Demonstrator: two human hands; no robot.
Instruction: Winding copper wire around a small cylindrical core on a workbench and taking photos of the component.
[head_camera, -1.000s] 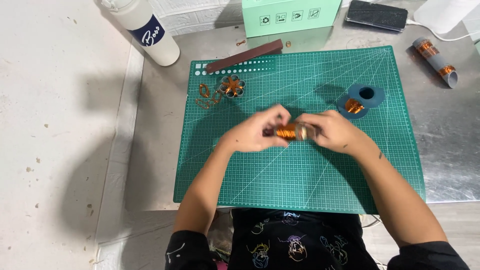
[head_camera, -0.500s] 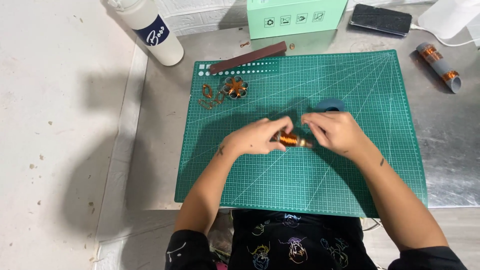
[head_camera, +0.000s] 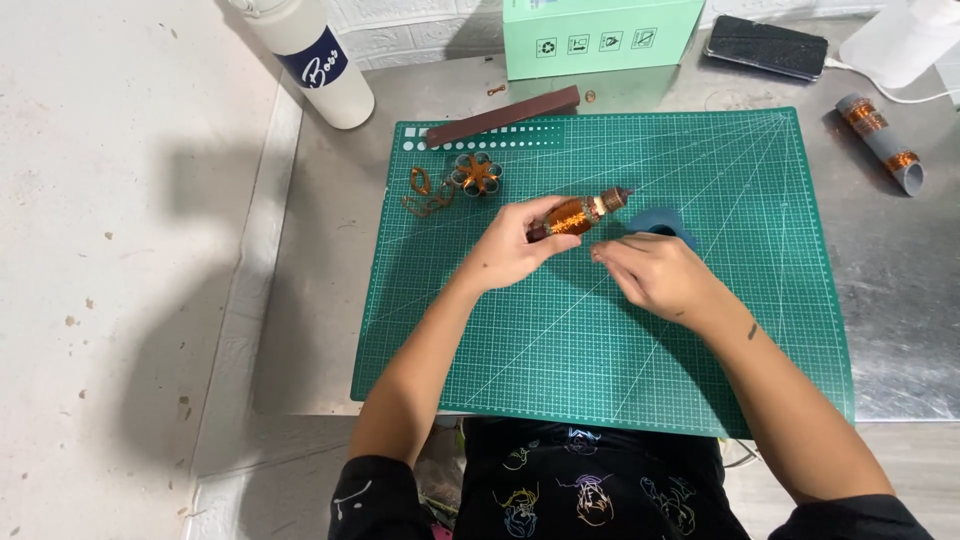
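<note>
My left hand (head_camera: 515, 242) grips a short rod wound with shiny copper wire (head_camera: 580, 212), its tip pointing up and right over the green cutting mat (head_camera: 600, 350). My right hand (head_camera: 655, 275) rests on the mat just right of it, fingers curled and pinched near the rod; whether a thin wire runs to them is too fine to tell. A blue reel (head_camera: 660, 220) shows partly behind my right hand. A small copper wire flower (head_camera: 476, 173) and loose copper loops (head_camera: 425, 193) lie at the mat's upper left.
A white bottle (head_camera: 310, 55) stands at the far left. A dark brown strip (head_camera: 503, 115) lies along the mat's top edge. A mint green box (head_camera: 600, 35), a black phone (head_camera: 767, 47) and a grey tube with copper bands (head_camera: 880, 140) sit behind and to the right.
My hands have drawn apart. The left hand now holds the copper-wound rod alone and has tilted its tip up to the right; the right hand has slid down and right.
</note>
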